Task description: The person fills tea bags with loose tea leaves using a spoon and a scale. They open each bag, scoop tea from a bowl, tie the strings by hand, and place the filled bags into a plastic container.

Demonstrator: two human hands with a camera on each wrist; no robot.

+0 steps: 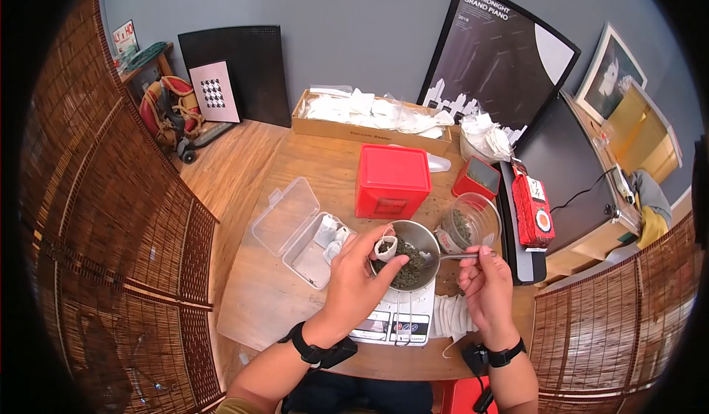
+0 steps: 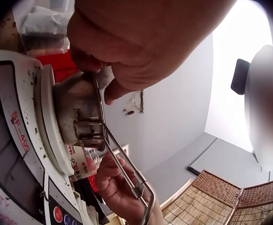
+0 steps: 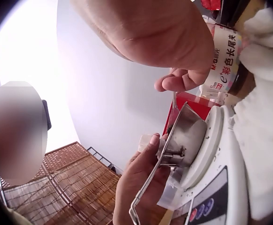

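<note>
A metal bowl with a wire handle holds dark dried leaves and stands on a white scale. Over the bowl's left side, the left hand holds a small white bag upright between thumb and fingers, its mouth open and leaves inside. The right hand pinches the handle of a metal spoon, whose bowl end lies among the leaves. In the right wrist view the left hand is beside the metal bowl.
A plastic box with several filled bags lies left. Behind are a red tin and a long carton of white bags. A clear tub stands right of the bowl; empty-looking white bags lie beside the scale.
</note>
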